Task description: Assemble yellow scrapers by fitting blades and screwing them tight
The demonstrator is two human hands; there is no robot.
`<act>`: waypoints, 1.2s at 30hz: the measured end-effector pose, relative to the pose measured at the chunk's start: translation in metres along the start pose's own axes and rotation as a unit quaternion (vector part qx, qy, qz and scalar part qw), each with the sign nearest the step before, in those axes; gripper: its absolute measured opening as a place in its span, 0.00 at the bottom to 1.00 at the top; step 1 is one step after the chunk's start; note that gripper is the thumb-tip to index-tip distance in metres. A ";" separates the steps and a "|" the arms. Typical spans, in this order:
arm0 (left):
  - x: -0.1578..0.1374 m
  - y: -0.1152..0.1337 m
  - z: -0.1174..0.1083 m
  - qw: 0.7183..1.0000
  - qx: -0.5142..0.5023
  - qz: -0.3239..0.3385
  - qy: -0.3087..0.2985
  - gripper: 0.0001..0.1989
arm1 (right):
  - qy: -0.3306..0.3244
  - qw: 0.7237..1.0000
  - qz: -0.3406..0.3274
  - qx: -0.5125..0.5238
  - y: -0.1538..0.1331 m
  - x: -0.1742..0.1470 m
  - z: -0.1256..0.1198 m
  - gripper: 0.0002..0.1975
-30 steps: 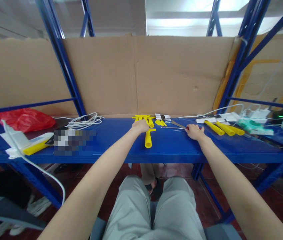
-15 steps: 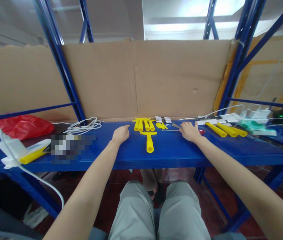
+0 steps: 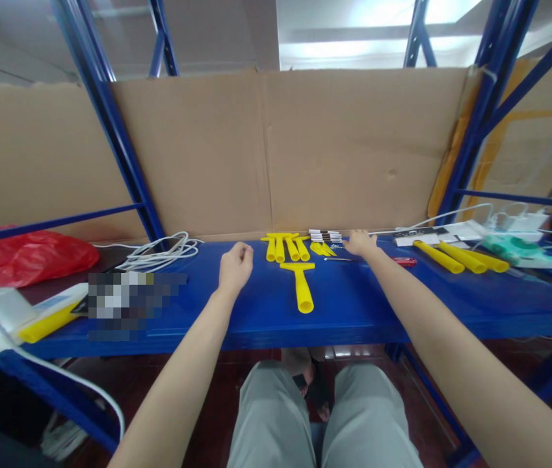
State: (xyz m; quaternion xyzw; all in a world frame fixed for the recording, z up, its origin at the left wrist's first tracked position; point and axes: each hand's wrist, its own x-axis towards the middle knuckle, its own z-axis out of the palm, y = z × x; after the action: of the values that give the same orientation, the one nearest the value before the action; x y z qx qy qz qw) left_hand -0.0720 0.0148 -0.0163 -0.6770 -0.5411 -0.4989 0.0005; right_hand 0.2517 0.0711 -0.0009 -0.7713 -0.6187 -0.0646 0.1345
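Note:
My left hand point(image 3: 235, 265) is over the blue shelf, its fingers curled in and nothing visible in them. To its right stands a row of several yellow T-shaped plastic handles point(image 3: 286, 248). A single yellow T-shaped handle point(image 3: 303, 290) lies closer to me, its round hollow end towards me. My right hand point(image 3: 361, 243) reaches down beside some tiny metal parts point(image 3: 337, 246), fingers partly spread; its fingertips are partly hidden. Near it lie small yellow pieces point(image 3: 323, 249), white-and-black strips point(image 3: 325, 236) and a screwdriver with a red handle point(image 3: 404, 262), its shaft partly behind the hand.
Yellow tubes point(image 3: 468, 258) and a green-and-white item point(image 3: 519, 250) are on the right. On the left are a white coiled cable point(image 3: 166, 252), a red plastic bag point(image 3: 26, 255) and another yellow tube point(image 3: 50, 322). A cardboard panel point(image 3: 197, 156) closes off the back.
My right hand has shifted left towards the tiny metal parts, now covering the flat metal blade beside them. My left hand has turned, fingers curled upwards. The view has tilted slightly.

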 end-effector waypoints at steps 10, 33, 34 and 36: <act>-0.007 0.012 -0.003 0.996 0.071 0.018 -0.055 0.15 | 0.001 0.999 0.026 0.042 -0.029 0.029 0.013 0.28; -0.012 0.016 -0.008 0.992 0.081 0.063 -0.070 0.15 | 0.138 0.977 0.063 0.152 -0.036 0.039 0.028 0.20; -0.012 0.015 -0.008 0.992 0.085 0.060 -0.072 0.15 | 0.158 0.971 0.039 0.173 -0.031 0.036 0.028 0.20; -0.011 0.015 -0.007 0.992 0.090 0.054 -0.075 0.16 | 0.189 0.962 -0.012 0.198 -0.023 0.030 0.028 0.20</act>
State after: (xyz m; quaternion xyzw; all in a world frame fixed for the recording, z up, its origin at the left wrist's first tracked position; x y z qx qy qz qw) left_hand -0.0653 -0.0035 -0.0124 -0.7381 -0.5448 -0.3951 0.0479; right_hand 0.2344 0.1114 -0.0169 -0.6952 -0.5918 -0.0874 0.3984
